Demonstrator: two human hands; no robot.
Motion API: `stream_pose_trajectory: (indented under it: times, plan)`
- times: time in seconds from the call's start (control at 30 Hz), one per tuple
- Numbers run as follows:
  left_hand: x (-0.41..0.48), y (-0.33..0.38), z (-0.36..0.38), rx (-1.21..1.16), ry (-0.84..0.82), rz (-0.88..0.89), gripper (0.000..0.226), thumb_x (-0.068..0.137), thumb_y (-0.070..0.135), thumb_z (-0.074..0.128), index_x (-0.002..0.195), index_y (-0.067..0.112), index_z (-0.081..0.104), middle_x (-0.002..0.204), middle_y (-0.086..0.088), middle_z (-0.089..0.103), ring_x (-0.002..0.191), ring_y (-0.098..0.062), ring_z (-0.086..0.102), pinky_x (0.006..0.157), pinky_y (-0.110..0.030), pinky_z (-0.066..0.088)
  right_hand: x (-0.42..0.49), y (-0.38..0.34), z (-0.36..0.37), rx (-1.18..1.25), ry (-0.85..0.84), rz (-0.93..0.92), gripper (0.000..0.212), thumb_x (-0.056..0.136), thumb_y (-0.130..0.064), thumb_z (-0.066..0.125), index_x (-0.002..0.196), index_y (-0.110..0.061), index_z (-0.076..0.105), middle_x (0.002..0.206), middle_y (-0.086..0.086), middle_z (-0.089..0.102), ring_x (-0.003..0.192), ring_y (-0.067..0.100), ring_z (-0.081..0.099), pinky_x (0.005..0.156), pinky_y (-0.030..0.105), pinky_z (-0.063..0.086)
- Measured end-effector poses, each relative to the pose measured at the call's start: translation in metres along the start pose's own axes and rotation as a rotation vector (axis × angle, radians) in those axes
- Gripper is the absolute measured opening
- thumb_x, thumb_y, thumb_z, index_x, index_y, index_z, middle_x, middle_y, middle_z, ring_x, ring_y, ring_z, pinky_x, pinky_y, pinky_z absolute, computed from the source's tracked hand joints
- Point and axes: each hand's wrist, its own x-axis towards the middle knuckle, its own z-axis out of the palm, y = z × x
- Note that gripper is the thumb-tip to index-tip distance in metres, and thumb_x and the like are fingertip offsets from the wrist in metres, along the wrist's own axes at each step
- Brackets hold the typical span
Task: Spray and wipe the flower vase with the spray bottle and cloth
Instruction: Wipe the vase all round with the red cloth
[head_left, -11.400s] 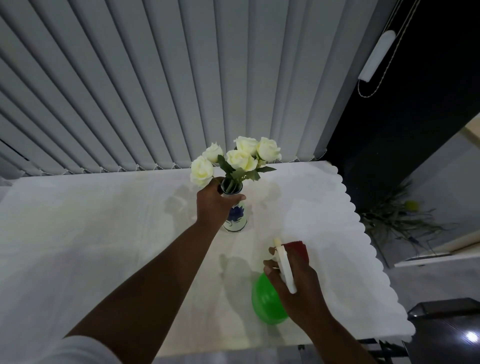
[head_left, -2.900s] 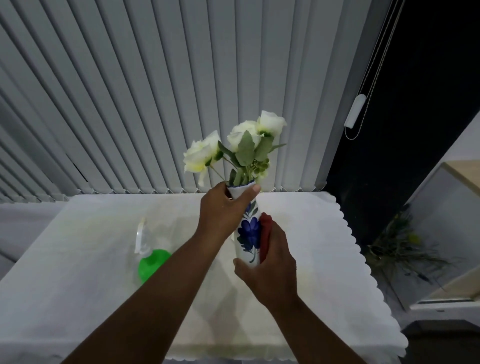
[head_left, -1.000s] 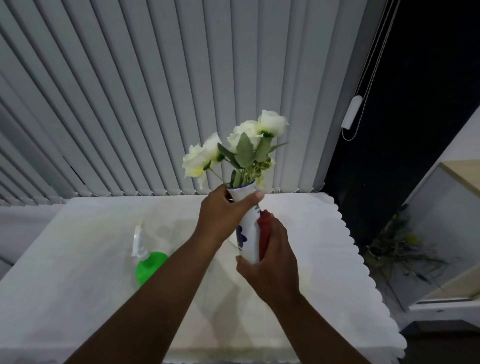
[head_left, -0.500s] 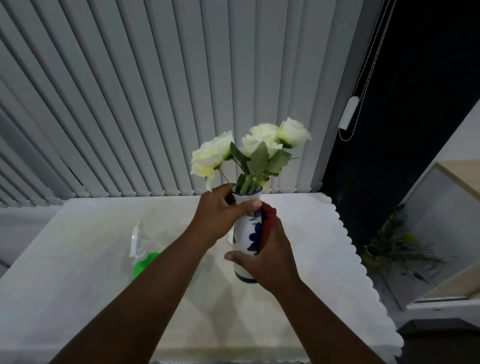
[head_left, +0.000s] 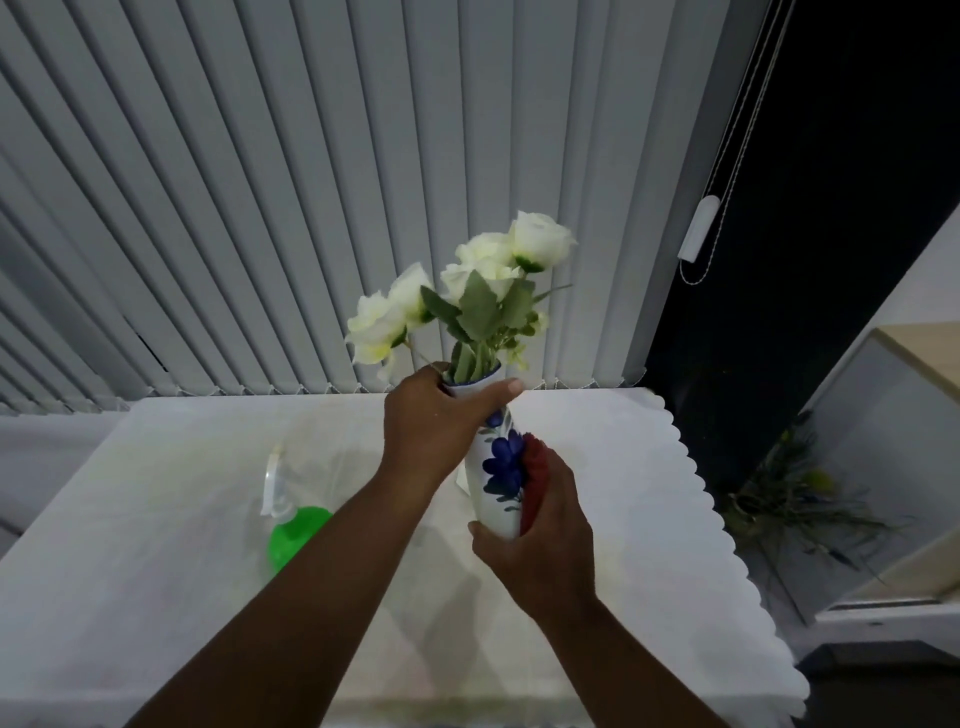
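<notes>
The white flower vase (head_left: 497, 475) with a blue flower pattern is lifted above the table and holds white roses (head_left: 467, 291). My left hand (head_left: 434, 426) grips the vase around its neck, just under the rim. My right hand (head_left: 543, 540) wraps the lower body of the vase and presses a red cloth (head_left: 535, 475) against its right side. The green spray bottle (head_left: 291, 530) with a clear trigger head stands on the table to the left, partly hidden by my left forearm.
A white tablecloth with a scalloped right edge (head_left: 701, 493) covers the table. Grey vertical blinds (head_left: 311, 208) hang right behind it. A blind cord with a white weight (head_left: 698, 236) hangs at the right. A plant (head_left: 789, 499) sits on the floor to the right.
The vase has been turned in my hands, so the blue flower now faces me. My right hand with the red cloth has slid lower on the vase. The bottle has not moved.
</notes>
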Motion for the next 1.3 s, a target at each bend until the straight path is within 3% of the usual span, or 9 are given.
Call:
stream_pose_trajectory:
  times: [0.13,0.4,0.53,0.67,0.8,0.93,1.07,1.2,1.3]
  plan:
    - [0.003,-0.002,-0.004,-0.024,0.017,-0.013,0.048,0.053,0.058,0.083,0.085,0.023,0.074,0.077,0.007,0.075,0.076,-0.011,0.071,0.069,-0.029,0.059,-0.002,-0.006,0.002,-0.108,0.009,-0.051,0.114,0.062,-0.053,0.085,0.150,-0.029,0.017,0.154,-0.009,0.038,0.137,0.010,0.045,0.110,0.030,0.046]
    - [0.007,-0.015,-0.004,-0.127,-0.358,0.046,0.046,0.054,0.040,0.088,0.095,0.022,0.075,0.090,-0.001,0.078,0.087,-0.019,0.074,0.079,-0.036,0.059,0.037,-0.031,-0.023,0.105,-0.174,-0.085,0.108,0.053,-0.059,0.088,0.143,-0.035,0.032,0.138,-0.020,0.049,0.121,0.002,0.052,0.099,0.019,0.046]
    - [0.019,-0.014,-0.006,-0.193,-0.353,0.047,0.043,0.052,0.037,0.087,0.091,0.024,0.074,0.090,0.000,0.078,0.086,-0.017,0.074,0.078,-0.031,0.060,0.033,-0.017,-0.023,0.159,-0.252,-0.037,0.095,0.054,-0.060,0.086,0.131,-0.050,0.031,0.121,-0.033,0.049,0.103,-0.006,0.056,0.084,0.003,0.044]
    - [0.036,-0.015,-0.008,-0.278,-0.292,0.007,0.028,0.066,0.013,0.084,0.092,0.017,0.073,0.082,0.003,0.077,0.078,-0.013,0.071,0.070,-0.025,0.055,0.018,0.013,-0.012,0.119,-0.281,-0.021,0.105,0.050,-0.069,0.085,0.137,-0.043,0.034,0.130,-0.021,0.055,0.115,0.000,0.057,0.094,0.021,0.052]
    - [0.056,-0.022,-0.010,-0.307,-0.273,-0.005,0.024,0.067,0.014,0.083,0.086,0.022,0.072,0.071,0.011,0.075,0.068,-0.003,0.069,0.066,-0.018,0.052,0.009,0.047,-0.003,0.020,-0.335,0.001,0.089,0.075,-0.058,0.074,0.147,-0.031,0.030,0.141,-0.016,0.048,0.124,0.003,0.051,0.103,0.022,0.049]
    - [0.079,-0.043,-0.006,-0.299,-0.286,-0.039,0.041,0.055,0.032,0.083,0.094,0.022,0.074,0.084,0.006,0.076,0.081,-0.010,0.069,0.081,-0.028,0.053,0.011,0.086,0.002,-0.212,-0.336,0.025,0.069,0.089,-0.069,0.040,0.141,-0.025,0.040,0.130,-0.013,0.049,0.108,0.004,0.062,0.082,0.003,0.047]
    - [0.101,-0.077,0.008,-0.251,-0.304,-0.097,0.072,0.049,0.041,0.085,0.115,0.015,0.069,0.104,-0.002,0.076,0.098,-0.019,0.070,0.093,-0.035,0.054,0.012,0.149,0.018,-0.544,-0.300,0.062,0.096,0.085,-0.081,0.007,0.134,-0.009,0.048,0.124,0.007,0.057,0.098,0.019,0.069,0.071,0.024,0.061]
    - [0.121,-0.114,0.027,-0.274,-0.343,-0.139,0.072,0.054,0.030,0.086,0.120,0.012,0.065,0.111,-0.006,0.073,0.099,-0.016,0.069,0.087,-0.027,0.055,-0.003,0.189,0.028,-0.749,-0.480,0.139,0.099,0.092,-0.071,0.000,0.129,0.005,0.051,0.119,0.025,0.066,0.103,0.037,0.072,0.051,0.036,0.062]
    - [0.131,-0.137,0.041,-0.286,-0.386,-0.135,0.058,0.061,0.016,0.085,0.116,0.013,0.067,0.107,-0.002,0.074,0.095,-0.012,0.070,0.081,-0.022,0.053,-0.005,0.191,0.033,-0.862,-0.522,0.142,0.115,0.079,-0.088,0.015,0.126,0.006,0.061,0.128,0.020,0.065,0.121,0.042,0.061,0.074,0.045,0.062]
